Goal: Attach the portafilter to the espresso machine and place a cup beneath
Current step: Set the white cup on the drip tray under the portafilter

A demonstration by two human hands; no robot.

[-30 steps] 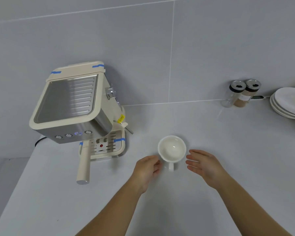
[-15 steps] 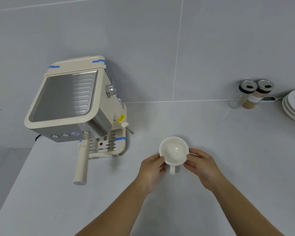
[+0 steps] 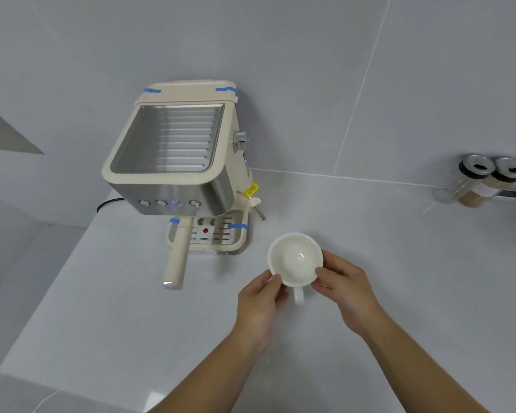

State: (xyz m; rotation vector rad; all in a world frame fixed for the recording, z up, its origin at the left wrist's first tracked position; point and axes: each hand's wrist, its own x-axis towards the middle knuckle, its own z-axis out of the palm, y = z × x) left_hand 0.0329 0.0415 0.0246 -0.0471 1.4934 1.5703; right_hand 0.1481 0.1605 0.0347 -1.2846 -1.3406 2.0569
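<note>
A cream and steel espresso machine (image 3: 173,162) stands at the back left of the white counter. The portafilter (image 3: 178,254) hangs under its front, its cream handle pointing toward me over the drip tray (image 3: 236,244). An empty white cup (image 3: 295,259) sits to the right of the tray, handle facing me. My left hand (image 3: 259,296) grips the cup's left side and my right hand (image 3: 344,281) grips its right side. I cannot tell whether the cup still rests on the counter.
Two spice jars (image 3: 477,180) stand against the wall at the far right. A steam wand (image 3: 258,211) sticks out on the machine's right side, close to the cup. The counter's left edge (image 3: 54,281) drops off beside the machine.
Both hands closed in from either side and took hold of the cup. The view shifted, so the machine now sits nearer the centre and the plates at the right are out of sight.
</note>
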